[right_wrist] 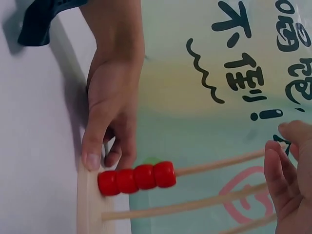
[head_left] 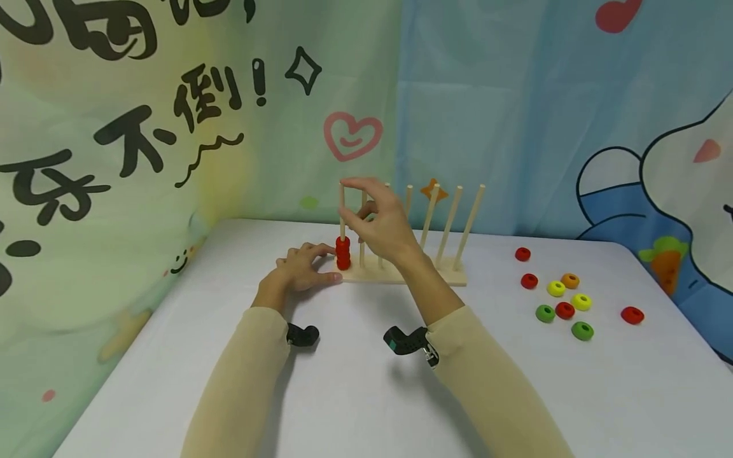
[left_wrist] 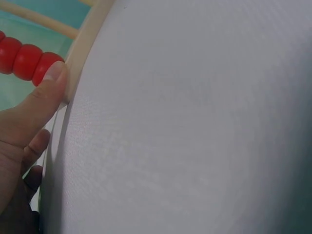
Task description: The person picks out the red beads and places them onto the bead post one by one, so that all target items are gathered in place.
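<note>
A wooden peg stand (head_left: 395, 275) with a row of upright pegs stands toward the back of the table. My left hand (head_left: 300, 267) holds the left end of its base, thumb on the front edge and fingers round behind. Several red beads (right_wrist: 136, 179) are stacked at the bottom of the leftmost peg (right_wrist: 219, 164), beside that thumb. Up at the top of this peg is my right hand (head_left: 386, 219), its thumb and forefinger spread apart with no bead between them. The fingertips (right_wrist: 273, 146) lie close by the peg's tip. The other pegs carry no beads.
On the white table (head_left: 355, 381) to the right lie loose beads: several red ones (head_left: 529, 280), two yellow ones (head_left: 581, 301), two green ones (head_left: 582, 331) and an orange one (head_left: 569, 280). A printed cloth backdrop (head_left: 469, 114) hangs behind the table.
</note>
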### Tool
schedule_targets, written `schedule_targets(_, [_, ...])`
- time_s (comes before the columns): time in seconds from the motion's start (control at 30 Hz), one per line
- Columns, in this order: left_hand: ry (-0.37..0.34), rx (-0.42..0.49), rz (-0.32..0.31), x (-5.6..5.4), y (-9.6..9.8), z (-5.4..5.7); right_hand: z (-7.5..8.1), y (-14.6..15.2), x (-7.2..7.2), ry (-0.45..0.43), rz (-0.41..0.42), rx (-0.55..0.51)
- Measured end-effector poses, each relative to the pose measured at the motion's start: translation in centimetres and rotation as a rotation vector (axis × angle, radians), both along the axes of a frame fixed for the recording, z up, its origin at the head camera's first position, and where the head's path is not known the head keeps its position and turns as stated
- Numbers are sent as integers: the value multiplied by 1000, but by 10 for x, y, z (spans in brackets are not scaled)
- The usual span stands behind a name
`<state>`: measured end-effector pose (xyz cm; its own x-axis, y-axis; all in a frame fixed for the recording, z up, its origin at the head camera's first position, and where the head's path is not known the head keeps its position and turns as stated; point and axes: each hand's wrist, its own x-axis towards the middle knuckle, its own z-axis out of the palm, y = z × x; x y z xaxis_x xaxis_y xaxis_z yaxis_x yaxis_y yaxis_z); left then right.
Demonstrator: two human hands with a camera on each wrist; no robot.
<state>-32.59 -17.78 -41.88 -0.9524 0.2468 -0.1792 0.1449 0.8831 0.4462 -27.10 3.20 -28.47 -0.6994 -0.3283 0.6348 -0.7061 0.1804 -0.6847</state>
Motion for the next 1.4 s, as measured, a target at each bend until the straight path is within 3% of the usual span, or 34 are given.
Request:
schedule_targets(0.2, [0,2,-3,-1,-1,1,-4,11,2,49,35,-9])
schedule_targets(0.63, [-1,-6,-10,0,0,-1,-15,31,8,131,2,-32])
schedule_targets(1.13, [4,-18,-5,-2,-2,-3,-36,66,10,100,-23,-52])
schedule_targets(1.4, [-7,-12,-16,-2,-1,-2,-47,90,12,99,-75,-33])
